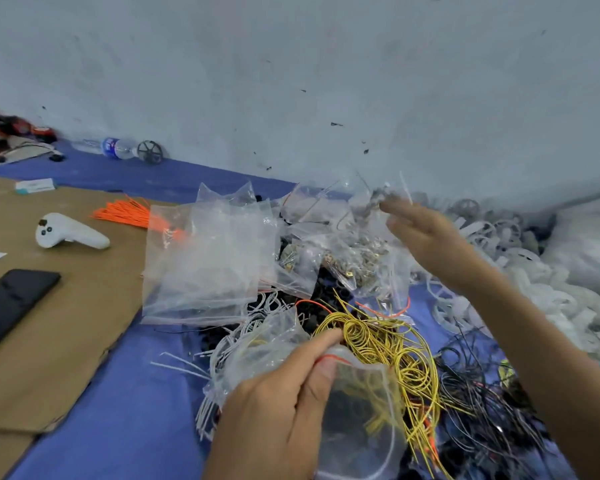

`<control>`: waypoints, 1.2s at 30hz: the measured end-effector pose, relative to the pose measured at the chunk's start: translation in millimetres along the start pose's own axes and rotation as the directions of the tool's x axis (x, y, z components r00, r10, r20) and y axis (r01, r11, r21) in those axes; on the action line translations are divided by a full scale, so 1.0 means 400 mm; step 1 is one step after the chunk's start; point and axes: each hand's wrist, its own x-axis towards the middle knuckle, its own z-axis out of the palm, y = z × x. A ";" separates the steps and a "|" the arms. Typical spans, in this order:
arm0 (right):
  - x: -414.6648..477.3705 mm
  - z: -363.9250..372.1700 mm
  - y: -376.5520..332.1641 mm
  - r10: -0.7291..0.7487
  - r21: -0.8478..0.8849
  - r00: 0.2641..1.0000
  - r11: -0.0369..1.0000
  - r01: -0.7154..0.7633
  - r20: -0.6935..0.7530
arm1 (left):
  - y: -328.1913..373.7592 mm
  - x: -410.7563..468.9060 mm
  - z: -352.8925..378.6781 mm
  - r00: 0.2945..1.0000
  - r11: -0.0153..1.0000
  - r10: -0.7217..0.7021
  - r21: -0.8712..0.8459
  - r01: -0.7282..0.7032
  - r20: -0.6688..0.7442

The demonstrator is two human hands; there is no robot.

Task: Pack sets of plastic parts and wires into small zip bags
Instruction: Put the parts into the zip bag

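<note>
Small zip bag sits at 5 o'clock in our view, clear with a red zip line. Its mouth is pinched between thumb and forefinger of the left hand, the other fingers curled under, and something dark lies inside (too blurred to name). Touching the bag at its 12 to 2 o'clock we see a tangle of coiled yellow wires. White wires fan out at its 10 o'clock, under the left hand, and black wires pile at its 3 o'clock. The right hand is raised at 2 o'clock of the frame with fingers stretched mostly straight and motion-blurred. We cannot tell if the tips hold anything. They are over bags of small metal parts just above centre. Left of those, at about 9 o'clock from centre, lies a stack of empty bags, half on the cardboard. A heap of white plastic parts runs along the wall at 3 o'clock. All of this rests on a blue cloth. On the cardboard we note orange wires at 10 o'clock, a white controller and a black flat device at 9 o'clock. Far back at 10 to 11 o'clock are a water bottle and, just beside it, a black wheel, both against the wall.
</note>
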 end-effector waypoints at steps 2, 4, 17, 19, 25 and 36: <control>-0.118 -0.058 -0.026 0.019 0.280 0.999 0.960 -0.009 -0.032 | 0.005 -0.025 -0.017 0.993 0.988 0.116 0.106 -0.113 -0.023; -0.230 -0.100 -0.045 0.009 0.445 1.000 0.896 0.001 -0.022 | 0.017 -0.037 -0.020 0.983 0.970 0.171 0.190 -0.155 -0.071; -0.393 -0.142 -0.088 -0.004 0.611 0.999 0.791 0.028 -0.041 | 0.038 -0.049 -0.014 0.984 0.958 0.154 0.256 -0.126 -0.093; -0.406 -0.148 -0.097 -0.042 0.644 0.998 0.762 0.066 -0.053 | 0.042 -0.050 -0.015 0.984 0.960 0.151 0.253 -0.123 -0.094; -0.485 -0.132 -0.130 -0.086 0.843 0.996 0.533 0.066 -0.024 | 0.054 -0.037 -0.021 0.986 0.953 0.150 0.277 -0.123 -0.079; -0.477 0.131 -0.187 -0.236 0.052 0.899 0.971 0.234 0.368 | 0.087 -0.042 -0.008 0.977 0.898 0.209 0.402 -0.180 -0.029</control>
